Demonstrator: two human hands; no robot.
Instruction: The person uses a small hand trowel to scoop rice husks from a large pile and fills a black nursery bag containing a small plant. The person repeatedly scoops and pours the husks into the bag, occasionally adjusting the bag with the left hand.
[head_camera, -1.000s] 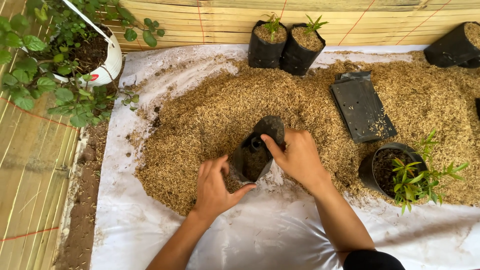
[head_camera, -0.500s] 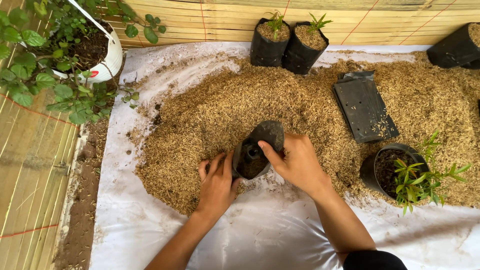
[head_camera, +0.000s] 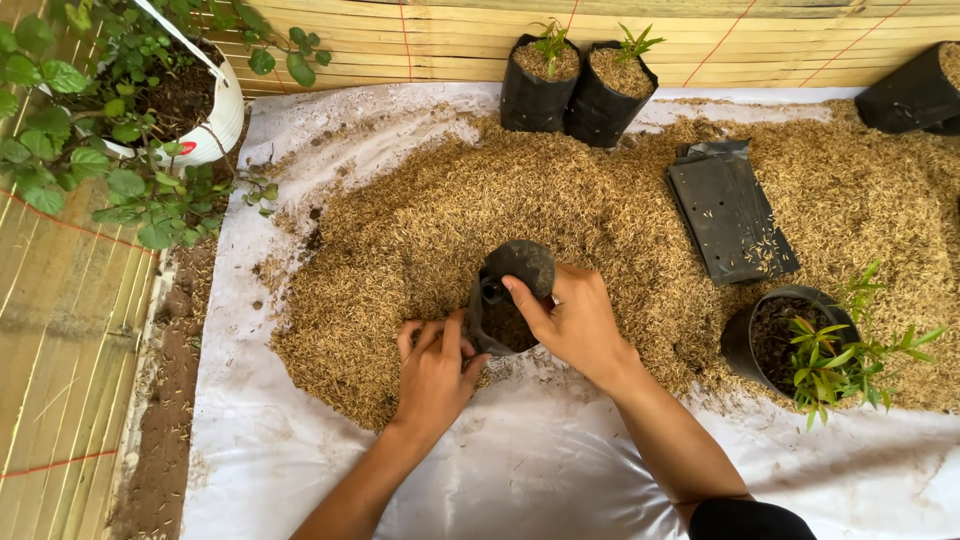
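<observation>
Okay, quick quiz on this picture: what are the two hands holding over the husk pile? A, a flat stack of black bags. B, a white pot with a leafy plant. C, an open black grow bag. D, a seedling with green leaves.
C: the left hand and the right hand both grip an open black grow bag on the husk pile.

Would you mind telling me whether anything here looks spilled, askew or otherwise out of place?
Nothing looks damaged. The husk pile spreads loosely over the white sheet, with stray husks on the flat black bags. The black bag held by left hand and right hand is tilted, crumpled.
</observation>
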